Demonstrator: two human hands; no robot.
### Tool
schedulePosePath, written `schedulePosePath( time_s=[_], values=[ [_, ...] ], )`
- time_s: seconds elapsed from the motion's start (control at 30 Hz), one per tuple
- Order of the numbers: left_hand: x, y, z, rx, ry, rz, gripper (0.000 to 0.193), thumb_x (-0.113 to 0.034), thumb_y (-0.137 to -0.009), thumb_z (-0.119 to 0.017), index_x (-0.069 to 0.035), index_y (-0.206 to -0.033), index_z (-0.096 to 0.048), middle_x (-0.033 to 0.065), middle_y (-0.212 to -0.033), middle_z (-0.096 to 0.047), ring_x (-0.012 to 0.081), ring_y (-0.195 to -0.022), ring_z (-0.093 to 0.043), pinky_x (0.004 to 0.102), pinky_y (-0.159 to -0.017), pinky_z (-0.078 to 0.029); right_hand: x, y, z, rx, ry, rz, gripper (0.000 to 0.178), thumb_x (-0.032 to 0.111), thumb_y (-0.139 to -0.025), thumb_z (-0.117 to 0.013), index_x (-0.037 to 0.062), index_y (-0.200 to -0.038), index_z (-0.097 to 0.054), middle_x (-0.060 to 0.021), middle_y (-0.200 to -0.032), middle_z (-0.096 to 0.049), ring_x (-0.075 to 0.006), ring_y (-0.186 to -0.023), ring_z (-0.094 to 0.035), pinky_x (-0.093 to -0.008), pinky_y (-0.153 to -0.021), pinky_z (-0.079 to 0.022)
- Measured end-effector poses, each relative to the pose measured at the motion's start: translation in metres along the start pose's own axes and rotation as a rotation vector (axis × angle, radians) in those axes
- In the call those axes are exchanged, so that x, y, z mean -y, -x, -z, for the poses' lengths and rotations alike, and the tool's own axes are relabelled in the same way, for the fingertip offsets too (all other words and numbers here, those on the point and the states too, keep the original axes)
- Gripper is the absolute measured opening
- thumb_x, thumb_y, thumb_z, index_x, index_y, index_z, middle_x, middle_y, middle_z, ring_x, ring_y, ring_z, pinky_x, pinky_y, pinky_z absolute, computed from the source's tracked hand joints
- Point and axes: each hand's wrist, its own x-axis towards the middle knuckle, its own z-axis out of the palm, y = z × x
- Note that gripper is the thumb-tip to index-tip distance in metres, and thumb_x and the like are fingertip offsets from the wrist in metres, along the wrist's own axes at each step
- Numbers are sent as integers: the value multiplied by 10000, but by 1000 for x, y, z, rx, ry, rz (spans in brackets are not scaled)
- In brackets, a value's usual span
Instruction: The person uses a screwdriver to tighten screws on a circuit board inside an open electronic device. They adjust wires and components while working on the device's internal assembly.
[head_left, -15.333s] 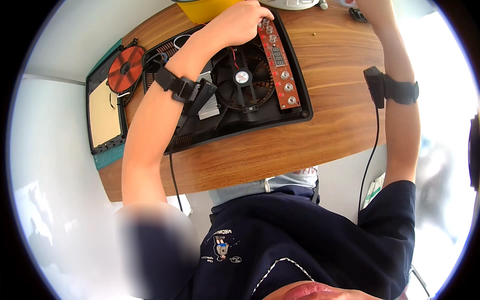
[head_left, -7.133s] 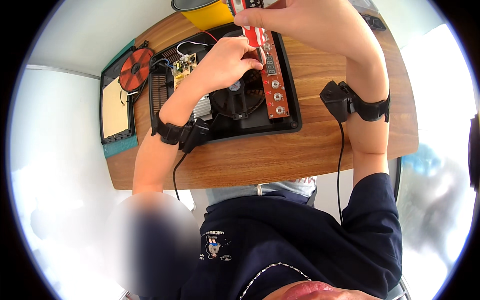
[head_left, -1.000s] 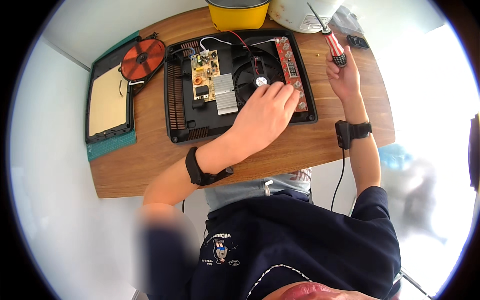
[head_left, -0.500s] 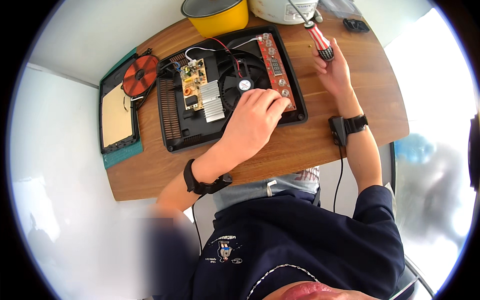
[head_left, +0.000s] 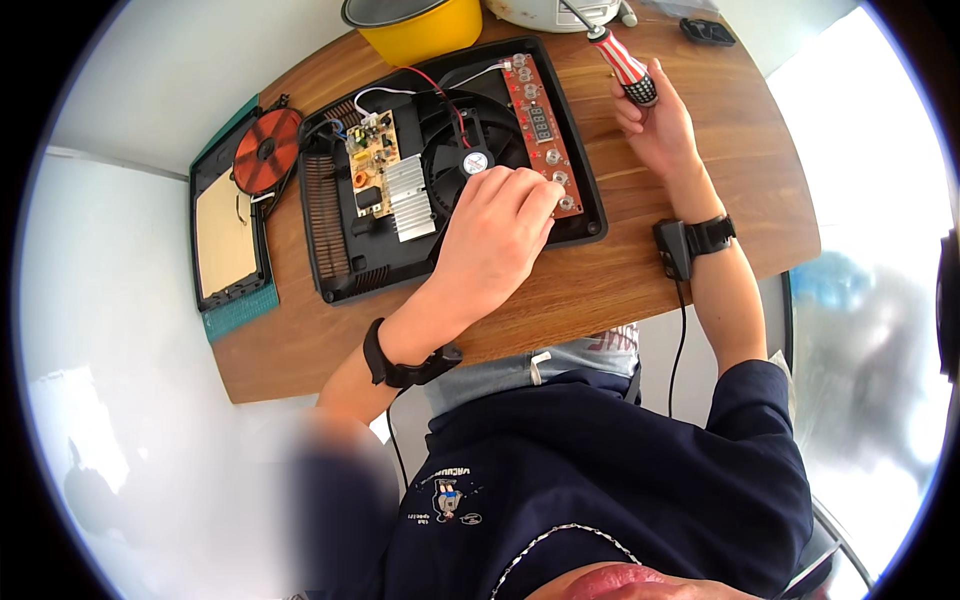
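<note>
An opened black appliance base (head_left: 330, 285), like that of an induction cooker, lies on the table with its inner parts showing. My left hand (head_left: 497, 220) reaches over its near side, covering part of the black fan (head_left: 475, 162). Its fingers are bent down and held together beside the lower end of the red control board (head_left: 543, 130); the fingertips are hidden. To the right of the base, my right hand (head_left: 665, 135) grips a screwdriver (head_left: 627, 68) by its red-and-white striped handle, shaft pointing up and away.
A tan circuit board (head_left: 370, 160) and silver heat sink (head_left: 410, 195) sit in the base. At left, a round reddish coil (head_left: 267, 150) rests by a black-framed panel (head_left: 225, 245) on a green mat (head_left: 240, 315). A yellow pot (head_left: 425, 35) and white appliance (head_left: 545, 12) stand behind.
My left hand has drawn back slightly left, uncovering the lowest button of the red board. The right hand still holds the screwdriver. The whole view has shifted a little.
</note>
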Motion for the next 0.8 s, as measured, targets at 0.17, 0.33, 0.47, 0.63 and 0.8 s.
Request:
schedulePosePath(
  time_s=[0.17,0.33,0.47,0.63,0.8],
  values=[
    [3,2,-3,-15,-47,-27,376,-18,-758,-799,-84,-1082,-619,47,-1032,-631,278,-969,-610,403,-866,-481,0,0,7,9,-5,-22,400,388,-1133,-422,41,-1209,-606,-99,-938,-659,-125,-665,-491,-253,-558,-392],
    [-3,2,6,5,-268,-83,219,-112,-843,-689,-67,-1049,-630,51,-956,-577,221,-916,-599,352,-854,-474,-1,1,2,-4,62,-4,388,378,-1123,-454,41,-1239,-609,-114,-954,-653,-126,-660,-484,-248,-554,-391],
    [-3,2,9,96,-353,-83,164,-145,-899,-687,-85,-1043,-639,52,-969,-593,219,-924,-607,350,-877,-470,1,5,2,12,136,51,398,360,-1117,-477,21,-1283,-601,-112,-975,-651,-124,-686,-504,-250,-573,-405],
    [15,4,49,114,-227,6,276,-197,-870,-759,-101,-1110,-661,52,-993,-630,253,-946,-634,386,-865,-493,-9,6,-17,-58,417,126,391,319,-1114,-505,4,-1330,-587,-93,-1017,-670,-119,-755,-570,-254,-623,-466],
    [52,-3,101,-46,-186,178,283,-169,-890,-751,-93,-1149,-669,61,-1043,-697,286,-980,-677,409,-833,-537,-9,15,-33,27,622,164,397,282,-1128,-474,-24,-1366,-560,-68,-1077,-653,-110,-798,-565,-250,-680,-468]
  ],
)
